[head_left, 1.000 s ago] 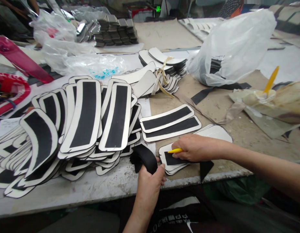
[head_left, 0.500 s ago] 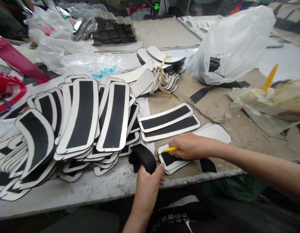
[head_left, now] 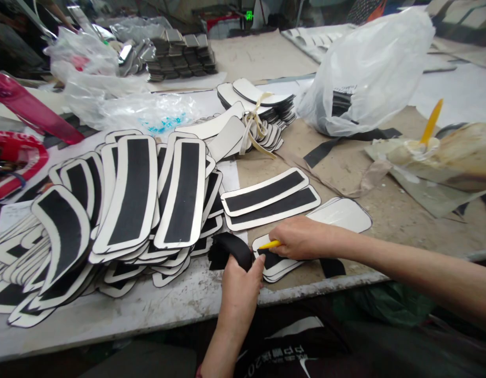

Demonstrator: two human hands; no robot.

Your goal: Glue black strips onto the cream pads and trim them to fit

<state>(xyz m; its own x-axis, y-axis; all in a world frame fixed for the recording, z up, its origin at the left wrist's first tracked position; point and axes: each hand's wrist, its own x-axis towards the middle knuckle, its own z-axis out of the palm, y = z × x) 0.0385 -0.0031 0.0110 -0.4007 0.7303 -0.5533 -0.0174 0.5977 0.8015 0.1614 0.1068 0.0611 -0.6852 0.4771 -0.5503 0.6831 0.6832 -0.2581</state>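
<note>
My left hand (head_left: pixel 241 294) is closed round a bent bundle of black strips (head_left: pixel 233 247) at the table's front edge. Its thumb reaches to the left end of a small stack of white panels (head_left: pixel 280 273), the top one bearing a black strip. Over that panel, my right hand (head_left: pixel 296 237) grips a slim yellow stick-like tool (head_left: pixel 270 245), its tip low over the strip's left end. Whether the tip touches cannot be made out. The right hand and forearm hide much of the panel. Just behind lie two overlapping white panels with black strips (head_left: pixel 266 191).
Many black-and-white panels (head_left: pixel 127 194) are heaped at left. Plain white panels (head_left: pixel 341 214) lie beyond my right wrist. A tied panel bundle (head_left: pixel 262 113), a white plastic bag (head_left: pixel 369 73) and a wrapped container with a yellow stick (head_left: pixel 432 123) stand farther back.
The view has shifted slightly. My left thumb has moved up onto the panel's left end, and the black bundle sits a little flatter. My right hand keeps the yellow tool in about the same place.
</note>
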